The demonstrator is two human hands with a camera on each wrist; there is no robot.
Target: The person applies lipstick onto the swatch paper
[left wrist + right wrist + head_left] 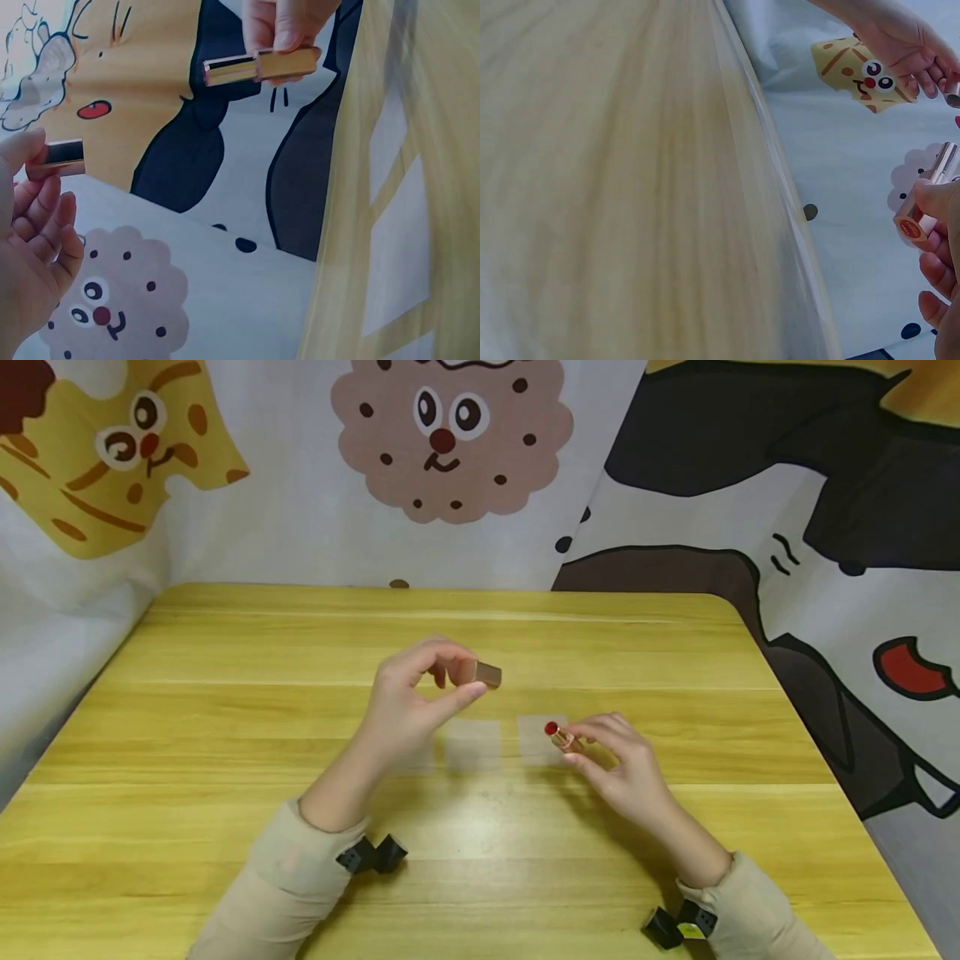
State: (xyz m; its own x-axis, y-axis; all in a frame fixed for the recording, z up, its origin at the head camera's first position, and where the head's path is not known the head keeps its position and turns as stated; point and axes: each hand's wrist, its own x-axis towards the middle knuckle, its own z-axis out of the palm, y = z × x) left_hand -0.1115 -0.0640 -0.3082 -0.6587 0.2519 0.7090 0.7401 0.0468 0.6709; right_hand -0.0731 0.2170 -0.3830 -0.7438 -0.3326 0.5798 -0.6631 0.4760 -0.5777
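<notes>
My left hand (405, 702) pinches a rose-gold lipstick cap (488, 675) between thumb and fingers above the middle of the table. To its right and nearer me, my right hand (626, 768) grips the base of an uncapped lipstick (567, 742). Its red tip points up and left, toward the cap; the two parts are apart. The left wrist view shows the shiny cap (66, 156) at the left and the lipstick's gold tube (236, 70) at the top. A round red label (910, 229) marks the tube's bottom end in the right wrist view.
Several pale, translucent squares (473, 746) lie in a row on the wooden table (225, 735) beneath the hands. A cartoon-printed cloth (285, 477) hangs behind and beside the table. Black wrist cameras (372, 855) sit at both sleeves.
</notes>
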